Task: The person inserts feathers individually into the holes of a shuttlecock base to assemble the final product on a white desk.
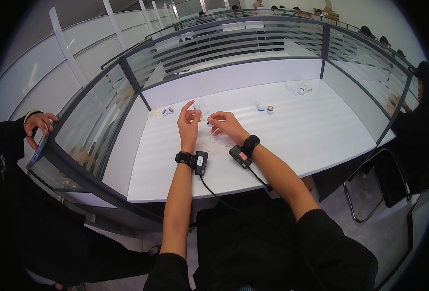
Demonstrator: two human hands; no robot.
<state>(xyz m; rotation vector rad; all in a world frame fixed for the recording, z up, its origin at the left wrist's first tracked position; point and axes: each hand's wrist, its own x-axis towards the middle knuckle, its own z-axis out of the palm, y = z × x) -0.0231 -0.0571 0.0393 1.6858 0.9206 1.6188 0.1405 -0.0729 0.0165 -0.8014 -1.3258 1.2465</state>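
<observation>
Over the middle of the table, my left hand and my right hand meet around a partly hidden shuttlecock with a blue band. The fingers of my right hand close on its base. The thumb and a finger of my left hand pinch at its white feathers, while the index finger points up. Below my hands, loose white feathers are scattered on the white table. Something pale and see-through lies just beyond my fingers; I cannot make out what it is.
Two shuttlecock bases lie at the table's left. Two more blue-banded bases sit farther right. A feathered shuttlecock rests at the far right. Partition panels enclose the table. One person's hand grips the left partition; another person sits at right.
</observation>
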